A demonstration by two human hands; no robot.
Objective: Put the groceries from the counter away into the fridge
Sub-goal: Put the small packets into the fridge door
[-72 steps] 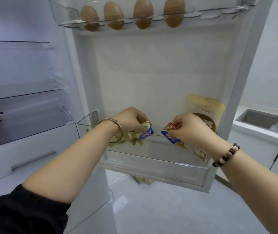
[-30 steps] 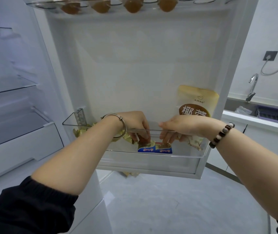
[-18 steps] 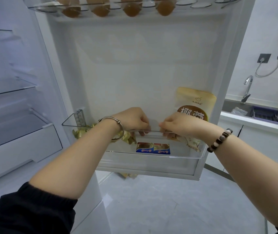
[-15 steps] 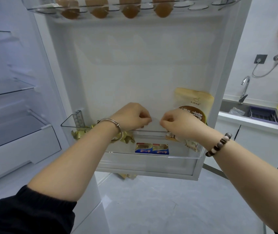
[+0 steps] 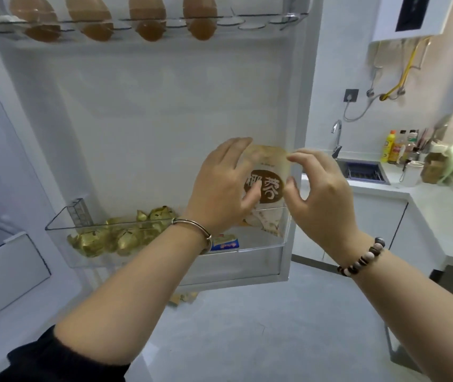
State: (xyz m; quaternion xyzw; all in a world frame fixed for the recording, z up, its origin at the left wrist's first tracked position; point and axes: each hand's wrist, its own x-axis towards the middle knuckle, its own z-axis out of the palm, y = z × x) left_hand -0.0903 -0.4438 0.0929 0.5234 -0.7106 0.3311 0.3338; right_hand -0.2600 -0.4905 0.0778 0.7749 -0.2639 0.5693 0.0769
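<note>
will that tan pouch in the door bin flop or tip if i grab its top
Probably floppy: the pouch looks thin and soft-sided. It may tip, since most of it stands above the rim of the door bin.
</note>
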